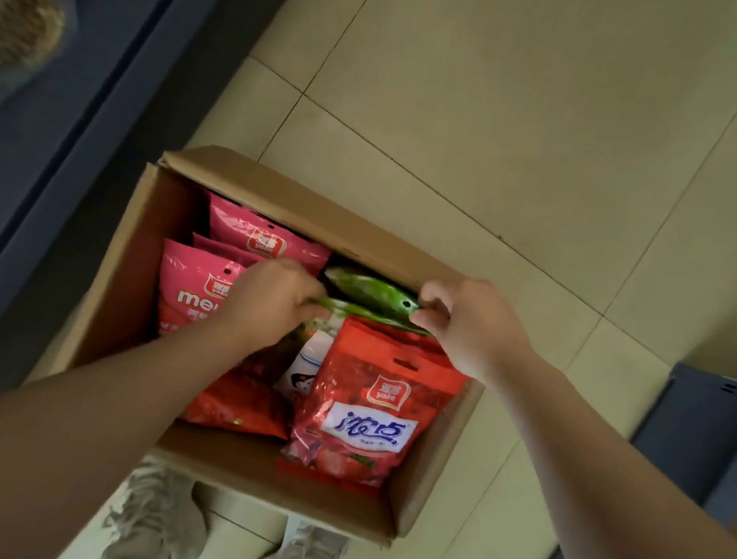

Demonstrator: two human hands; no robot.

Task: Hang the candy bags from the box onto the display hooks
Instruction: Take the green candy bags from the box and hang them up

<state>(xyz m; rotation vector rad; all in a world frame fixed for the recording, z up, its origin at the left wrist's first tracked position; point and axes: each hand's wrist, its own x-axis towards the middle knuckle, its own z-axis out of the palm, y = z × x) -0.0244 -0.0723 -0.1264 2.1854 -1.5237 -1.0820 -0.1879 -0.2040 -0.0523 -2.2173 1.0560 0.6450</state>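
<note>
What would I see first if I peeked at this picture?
You would see the cardboard box on the tiled floor, packed with shiny candy bags. A bright red bag stands at the near right, pink bags fill the left side, and both hands reach into the middle. The left hand and right hand pinch the two ends of a green bag at the far side.

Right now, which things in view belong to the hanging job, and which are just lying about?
Job: cardboard box; green bags, gripped by left hand and right hand; pink bags; red bag.

Lying about: blurred packets upper left; grey shoes.
</note>
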